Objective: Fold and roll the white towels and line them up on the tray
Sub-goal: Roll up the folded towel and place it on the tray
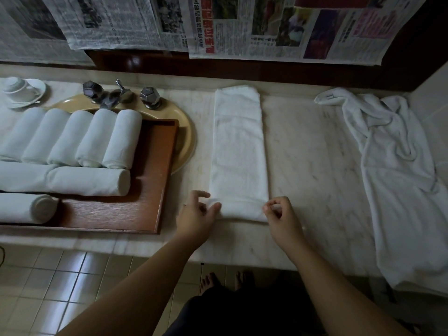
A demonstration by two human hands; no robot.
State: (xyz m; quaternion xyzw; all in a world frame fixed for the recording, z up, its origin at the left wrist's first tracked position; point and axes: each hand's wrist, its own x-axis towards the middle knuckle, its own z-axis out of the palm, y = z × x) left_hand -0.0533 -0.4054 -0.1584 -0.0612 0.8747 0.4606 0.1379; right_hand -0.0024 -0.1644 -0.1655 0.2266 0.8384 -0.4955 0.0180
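Marble worktop [303, 151] runs under newspaper-covered walls. At its left end the wooden tray [155, 180] already carries at least eight rolled towels [89, 181]. Mid-worktop a folded towel [238, 146] lies as a long strip, rolling barely begun: the left hand [196, 214] and right hand [282, 214] pinch its near-edge corners. Toward the right end, crumpled towels [397, 166] remain unfolded.

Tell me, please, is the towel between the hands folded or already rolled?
Folded: the towel lies as a flat strip, only its near end starting to roll.
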